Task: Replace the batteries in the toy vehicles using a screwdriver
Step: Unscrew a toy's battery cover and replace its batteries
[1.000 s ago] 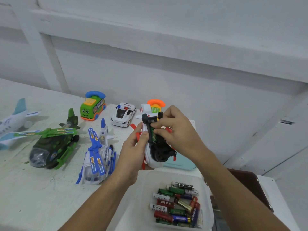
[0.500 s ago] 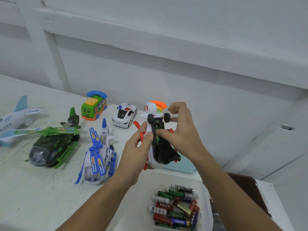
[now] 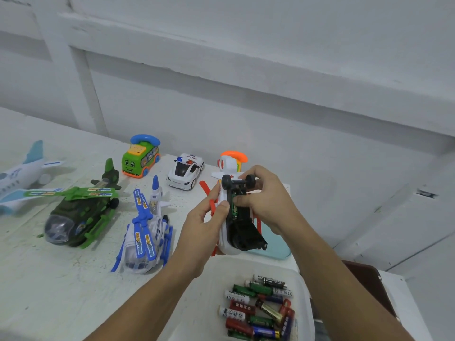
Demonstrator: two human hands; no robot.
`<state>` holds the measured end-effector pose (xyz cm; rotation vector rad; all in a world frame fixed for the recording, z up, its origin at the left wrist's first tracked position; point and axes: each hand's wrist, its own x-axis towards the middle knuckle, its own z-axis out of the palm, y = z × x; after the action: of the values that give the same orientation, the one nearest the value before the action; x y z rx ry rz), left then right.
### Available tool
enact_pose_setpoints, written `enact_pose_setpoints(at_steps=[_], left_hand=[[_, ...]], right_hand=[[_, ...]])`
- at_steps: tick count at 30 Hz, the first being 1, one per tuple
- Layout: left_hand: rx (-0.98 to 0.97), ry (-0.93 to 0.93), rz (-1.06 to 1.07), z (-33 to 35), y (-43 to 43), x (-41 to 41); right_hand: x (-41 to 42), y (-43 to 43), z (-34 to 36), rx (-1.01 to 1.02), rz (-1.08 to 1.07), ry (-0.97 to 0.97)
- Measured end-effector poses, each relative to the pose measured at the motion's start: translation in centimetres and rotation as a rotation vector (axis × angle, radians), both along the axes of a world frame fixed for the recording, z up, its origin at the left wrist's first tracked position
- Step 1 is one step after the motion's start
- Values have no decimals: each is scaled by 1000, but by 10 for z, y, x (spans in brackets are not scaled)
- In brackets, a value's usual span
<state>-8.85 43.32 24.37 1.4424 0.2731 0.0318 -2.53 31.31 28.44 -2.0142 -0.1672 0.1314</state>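
The left grip [image 3: 199, 225] and the right grip [image 3: 268, 200] both curl round the upturned toy helicopter [image 3: 227, 246]. It seems light, stiff plastic, so it is safest held by the body, not the thin blades [image 3: 204, 187].

Teal box [image 3: 277, 246], brown tray [image 3: 369, 279], white table [image 3: 49, 291]

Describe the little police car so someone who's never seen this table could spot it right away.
On the white table, look along the back row by the wall. The police car sits between the green bus and the orange-topped toy. It alone is a white car with a blue-and-red light bar.
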Motion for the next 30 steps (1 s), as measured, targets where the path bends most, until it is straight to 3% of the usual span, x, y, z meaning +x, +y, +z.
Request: enact_pose_setpoints(at_steps=[3,6,8,11,13,16,17,20,25,28,30], left_hand=[[-25,13,11,0,2,0],[-89,41,17,0,4,1],[-147,58,31,2,6,3],[-167,52,65,3,12,7],[-167,34,76,5,17,9],[-157,16,82,7,22,12],[-156,13,88,8,22,13],[-165,16,110,8,22,13],[-174,41,126,7,20,12],[-163,43,118,5,20,11],[-154,43,102,5,19,10]], right_hand=[[2,-3,4,29,46,20],[12,-14,10,135,173,218],[22,-24,8,283,223,374],[35,-35,-9,490,116,494],[40,-37,-30,276,-10,417],[42,-37,-58,-425,28,145],[41,-35,-65,-561,87,77],[29,-22,-77,-609,209,67],[18,-9,-94,-749,184,-40],[19,-15,-91,-726,207,50],[23,-23,-80,-532,165,233]])
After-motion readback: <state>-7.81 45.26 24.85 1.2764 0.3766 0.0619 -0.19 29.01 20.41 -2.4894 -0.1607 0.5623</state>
